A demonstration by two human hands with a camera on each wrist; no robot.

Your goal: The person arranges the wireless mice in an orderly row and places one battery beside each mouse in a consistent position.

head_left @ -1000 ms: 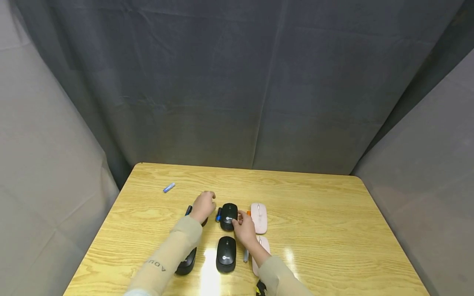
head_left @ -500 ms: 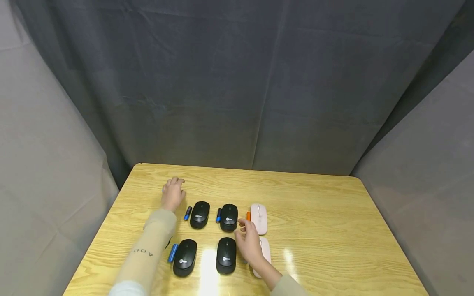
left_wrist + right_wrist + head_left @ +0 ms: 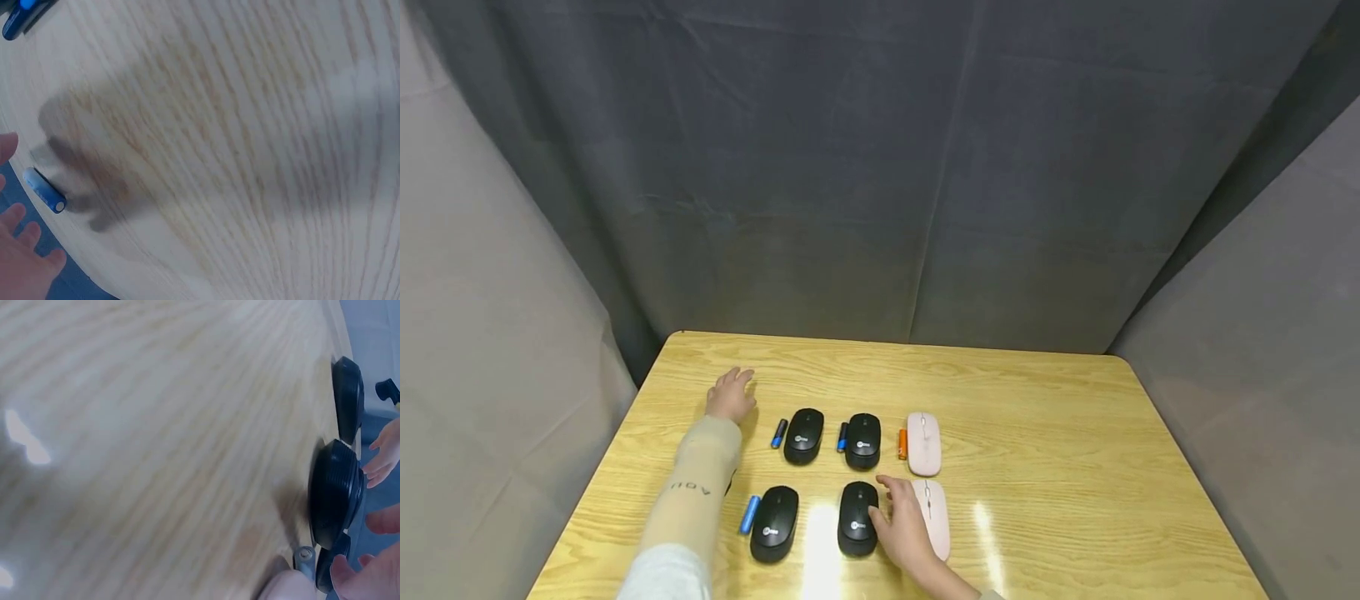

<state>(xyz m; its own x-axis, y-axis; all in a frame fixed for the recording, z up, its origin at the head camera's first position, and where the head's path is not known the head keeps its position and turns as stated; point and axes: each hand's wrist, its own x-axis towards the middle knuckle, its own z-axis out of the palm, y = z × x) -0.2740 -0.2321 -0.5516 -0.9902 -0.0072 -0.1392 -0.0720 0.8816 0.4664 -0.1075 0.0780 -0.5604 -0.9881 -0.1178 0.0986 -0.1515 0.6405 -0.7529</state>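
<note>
My left hand (image 3: 730,396) is over the far left part of the table, fingers spread and holding nothing. In the left wrist view, a blue battery (image 3: 45,189) lies on the wood beside those fingers; the hand hides it in the head view. My right hand (image 3: 904,525) hovers with loosely bent fingers between the near middle black mouse (image 3: 857,518) and the near pink mouse (image 3: 932,517), partly covering the pink one. Its grip is empty. A grey battery (image 3: 304,559) shows near that hand in the right wrist view.
Another near black mouse (image 3: 774,525) has a blue battery (image 3: 749,515) at its left. Farther back lie two black mice (image 3: 804,437) with dark blue batteries (image 3: 779,433), and a pink mouse (image 3: 924,444) beside an orange battery (image 3: 902,444). Curtains enclose the wooden table (image 3: 1075,467).
The left hand has moved left and away from the black mice to the loose blue battery. My right hand has come back toward the near row, uncovering the orange battery.
</note>
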